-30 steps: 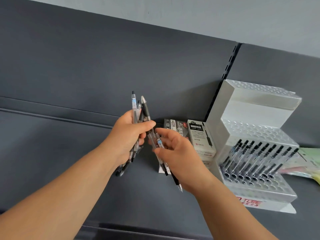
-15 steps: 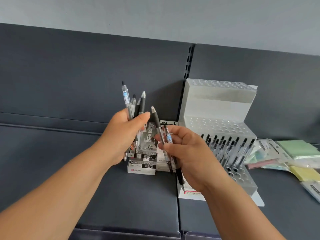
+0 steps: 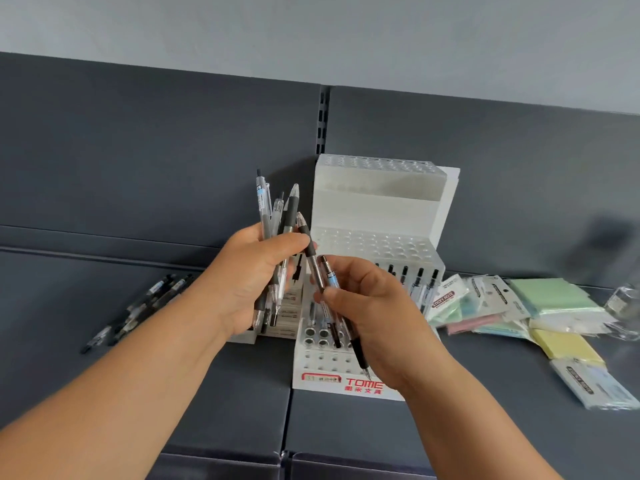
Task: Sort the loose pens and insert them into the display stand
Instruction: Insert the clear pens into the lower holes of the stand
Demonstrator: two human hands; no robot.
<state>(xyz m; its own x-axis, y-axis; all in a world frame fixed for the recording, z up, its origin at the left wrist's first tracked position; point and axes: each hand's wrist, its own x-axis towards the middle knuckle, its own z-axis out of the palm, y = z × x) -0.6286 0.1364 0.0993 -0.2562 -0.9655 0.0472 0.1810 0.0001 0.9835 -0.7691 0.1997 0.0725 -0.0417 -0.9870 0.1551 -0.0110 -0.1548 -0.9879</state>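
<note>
One head-worn camera (a wide-angle lens) looks forward and down along both forearms. It sits close to the left hand [image 3: 249, 275] and right hand [image 3: 374, 306] at centre frame. It faces the tiered translucent white plastic pen stand [image 3: 377, 209] almost squarely, with the dark grey shelf [image 3: 502, 410] below and the dark grey back panel [image 3: 138, 150] behind.

The left hand [image 3: 256, 275] with its pen bundle [image 3: 290, 211] and the right hand [image 3: 374, 317] with two pens [image 3: 316, 268] block the lower rows of the display stand [image 3: 377, 206] at frame centre; its upper tiers stand uncovered. Bare shelf [image 3: 242, 410] lies lower centre, between loose pens [image 3: 152, 299] at left and sticky-note packs [image 3: 485, 303] at right.
</note>
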